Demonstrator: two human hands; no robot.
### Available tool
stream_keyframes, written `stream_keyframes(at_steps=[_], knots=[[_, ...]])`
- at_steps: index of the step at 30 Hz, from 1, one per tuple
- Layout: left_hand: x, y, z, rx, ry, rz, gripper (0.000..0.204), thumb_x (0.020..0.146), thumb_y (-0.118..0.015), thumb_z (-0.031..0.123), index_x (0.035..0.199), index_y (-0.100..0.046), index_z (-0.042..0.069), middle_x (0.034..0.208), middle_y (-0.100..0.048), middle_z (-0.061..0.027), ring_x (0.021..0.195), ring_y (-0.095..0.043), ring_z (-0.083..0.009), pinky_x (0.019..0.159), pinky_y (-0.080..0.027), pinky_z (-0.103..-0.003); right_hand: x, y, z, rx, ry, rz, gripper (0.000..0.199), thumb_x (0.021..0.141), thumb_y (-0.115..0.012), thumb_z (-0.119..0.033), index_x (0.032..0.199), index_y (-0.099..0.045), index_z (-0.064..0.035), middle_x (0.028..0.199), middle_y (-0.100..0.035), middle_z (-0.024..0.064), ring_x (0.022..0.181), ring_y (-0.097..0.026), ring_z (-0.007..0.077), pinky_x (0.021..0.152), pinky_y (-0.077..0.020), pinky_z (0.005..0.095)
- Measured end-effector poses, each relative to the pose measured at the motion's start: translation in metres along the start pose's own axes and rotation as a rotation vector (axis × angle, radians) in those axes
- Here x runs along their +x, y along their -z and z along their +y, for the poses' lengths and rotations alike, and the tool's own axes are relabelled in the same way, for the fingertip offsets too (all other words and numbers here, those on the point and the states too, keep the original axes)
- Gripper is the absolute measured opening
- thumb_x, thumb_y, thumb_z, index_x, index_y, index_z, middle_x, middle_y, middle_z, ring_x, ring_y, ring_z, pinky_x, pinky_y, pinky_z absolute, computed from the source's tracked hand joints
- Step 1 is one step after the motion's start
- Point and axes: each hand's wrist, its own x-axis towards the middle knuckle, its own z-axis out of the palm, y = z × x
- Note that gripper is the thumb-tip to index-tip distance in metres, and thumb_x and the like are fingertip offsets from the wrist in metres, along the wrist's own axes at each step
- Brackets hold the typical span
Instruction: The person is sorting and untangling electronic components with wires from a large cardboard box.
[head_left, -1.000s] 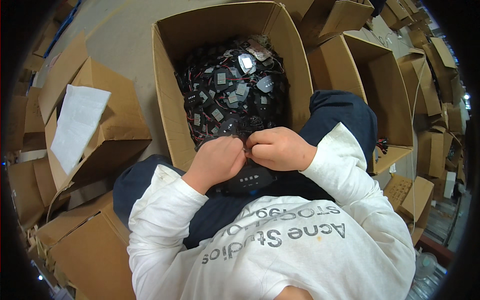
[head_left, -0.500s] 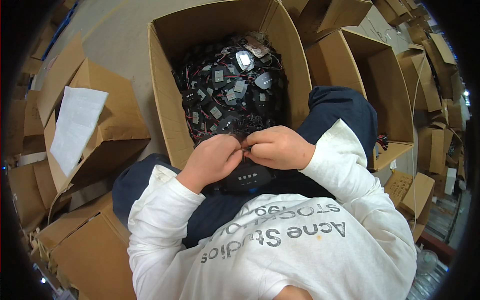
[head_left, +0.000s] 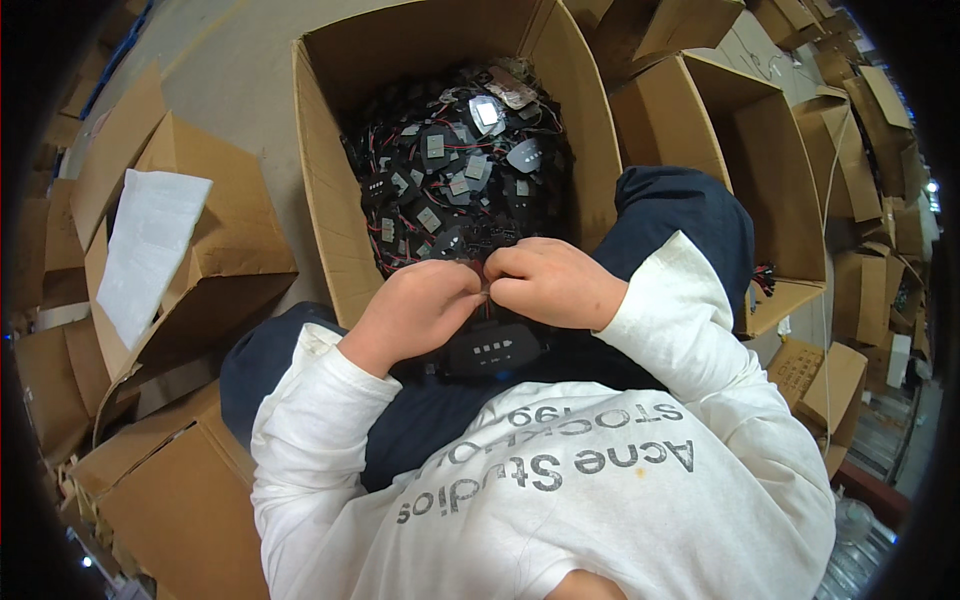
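My left hand (head_left: pixel 425 302) and my right hand (head_left: pixel 550 282) meet at the near end of an open cardboard box (head_left: pixel 330 220), both closed, fingertips pinched almost together. What sits between the fingertips is small and mostly hidden; a thin strand, perhaps wire, shows just below them. Under the hands, close to my lap, lies a dark rounded panel (head_left: pixel 494 349) with a row of small light squares. Beyond my fingers, the box holds a heap of black electronic parts (head_left: pixel 440 185) with silvery square pieces and red and black wires.
A cardboard box with a white sheet (head_left: pixel 152 255) over it stands at the left. To the right, beyond my knee, is another open box (head_left: pixel 765 170) with a few wired parts near its front edge. More cartons (head_left: pixel 170 490) surround me.
Both hands stay pinched together. My left hand has turned slightly and my right hand's knuckles have risen a little. The dark panel below has shifted slightly.
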Motion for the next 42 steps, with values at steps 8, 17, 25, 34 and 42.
stream_keyframes(at_steps=[8,17,25,34,42], knots=[[-0.001,-0.004,-0.002,-0.042,0.066,-0.012,0.017,0.083,-0.073,0.007,0.098,-0.065,0.003,0.094,-0.068,-0.0124,0.088,-0.067,-0.0318,0.077,-0.054,-0.039,-0.004,-0.022,0.007,-0.003,0.069,0.188,0.020,0.072,-0.075,-0.006,0.079,-0.057,-0.0100,0.090,-0.064,0.0028,0.074,-0.058,0.0251,0.064,-0.0475,0.0358],[-0.003,-0.018,-0.005,0.073,-0.057,0.154,0.013,0.081,-0.070,0.007,0.092,-0.064,0.004,0.088,-0.066,-0.0120,0.083,-0.066,-0.0323,0.071,-0.054,-0.041,-0.006,-0.020,0.007,0.092,0.082,0.215,0.022,0.072,-0.077,-0.004,0.078,-0.056,-0.0089,0.090,-0.064,0.0038,0.075,-0.058,0.0264,0.067,-0.0485,0.0362],[-0.001,-0.011,-0.001,0.024,-0.041,0.132,0.008,0.079,-0.069,0.006,0.086,-0.065,0.004,0.085,-0.066,-0.0115,0.081,-0.066,-0.0320,0.070,-0.054,-0.041,-0.008,-0.005,-0.004,0.064,0.029,0.050,0.015,0.077,-0.070,-0.007,0.085,-0.058,-0.0072,0.096,-0.064,0.0070,0.084,-0.059,0.0289,0.072,-0.0503,0.0390],[-0.001,-0.004,0.000,-0.204,0.051,0.044,0.014,0.081,-0.074,0.006,0.092,-0.066,0.002,0.092,-0.064,-0.0134,0.089,-0.064,-0.0335,0.077,-0.052,-0.040,-0.004,-0.005,-0.003,-0.108,0.347,0.110,0.021,0.073,-0.071,-0.005,0.085,-0.055,-0.0079,0.105,-0.062,0.0086,0.086,-0.062,0.0275,0.073,-0.0511,0.0373],[-0.002,-0.007,-0.008,-0.214,0.046,0.009,0.014,0.086,-0.072,0.006,0.093,-0.062,0.000,0.090,-0.061,-0.0140,0.090,-0.061,-0.0335,0.077,-0.050,-0.039,-0.006,-0.010,-0.006,0.053,0.139,0.078,0.018,0.077,-0.073,-0.007,0.085,-0.057,-0.0075,0.104,-0.063,0.0076,0.084,-0.062,0.0261,0.071,-0.0509,0.0371]])
